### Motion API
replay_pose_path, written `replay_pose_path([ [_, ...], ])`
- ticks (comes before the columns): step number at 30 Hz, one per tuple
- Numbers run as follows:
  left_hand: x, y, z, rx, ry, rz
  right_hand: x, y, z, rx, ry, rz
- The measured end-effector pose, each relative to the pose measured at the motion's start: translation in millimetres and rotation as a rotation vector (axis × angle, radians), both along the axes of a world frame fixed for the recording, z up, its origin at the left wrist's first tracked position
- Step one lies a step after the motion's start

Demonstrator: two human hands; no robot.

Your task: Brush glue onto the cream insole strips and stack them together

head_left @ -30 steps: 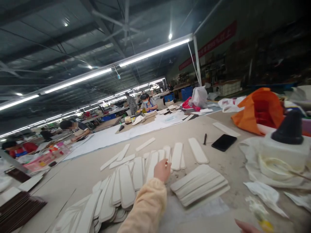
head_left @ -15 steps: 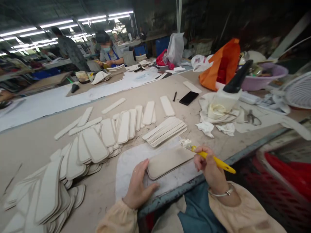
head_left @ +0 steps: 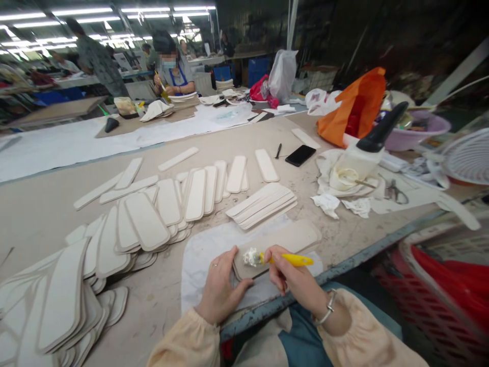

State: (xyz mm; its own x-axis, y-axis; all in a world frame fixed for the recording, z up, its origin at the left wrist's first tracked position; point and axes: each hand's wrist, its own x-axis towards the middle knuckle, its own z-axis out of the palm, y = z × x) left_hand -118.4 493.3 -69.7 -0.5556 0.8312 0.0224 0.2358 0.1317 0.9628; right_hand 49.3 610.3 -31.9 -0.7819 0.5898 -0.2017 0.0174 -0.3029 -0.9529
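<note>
"Yellow plastic shows first: what does the right hand [head_left: 286, 270] hold?"

"A brush [head_left: 296, 260], its handle closed in the fingers, with white paste [head_left: 251, 257] thick on the head."

"And the left hand [head_left: 221, 285]?"

"Its thumb and forefinger stand wide apart at the left end of a beige strip [head_left: 294, 234], which lies on a white sheet [head_left: 194, 270] near the worktop's [head_left: 160, 288] edge."

"What differs from half a second ago?"

"The brush head has gone from the strip's far edge to its left end, just beside the left hand. The right end, partly hidden by the right hand then, now lies uncovered."

"How many things lie farther out?"

"One fanned stack [head_left: 263, 204] just beyond the strip. Leftward spread pale pieces [head_left: 147, 221], too overlapped to count, with four narrow strips [head_left: 178, 158] behind, one of them apart. Rightward come two crumpled tissues [head_left: 326, 205], one pair of scissors [head_left: 391, 189], one white container [head_left: 355, 158] topped in black, one phone [head_left: 300, 155] and one dark slim tool [head_left: 278, 151]. Past those stand one orange bag [head_left: 369, 92] and one lilac basin [head_left: 424, 137]."
</note>
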Motion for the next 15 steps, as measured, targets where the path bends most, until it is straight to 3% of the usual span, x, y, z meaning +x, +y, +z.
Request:
replay_pose_path([
  [7,-6,-5,-18.6,-0.056,0.688,-0.186,-14,-3,-6.7,-0.002,-0.052,0.044],
  [15,-11,-4,-25.1,-0.073,0.839,-0.2,-11,10,-9.3,0.039,-0.215,-0.054],
])
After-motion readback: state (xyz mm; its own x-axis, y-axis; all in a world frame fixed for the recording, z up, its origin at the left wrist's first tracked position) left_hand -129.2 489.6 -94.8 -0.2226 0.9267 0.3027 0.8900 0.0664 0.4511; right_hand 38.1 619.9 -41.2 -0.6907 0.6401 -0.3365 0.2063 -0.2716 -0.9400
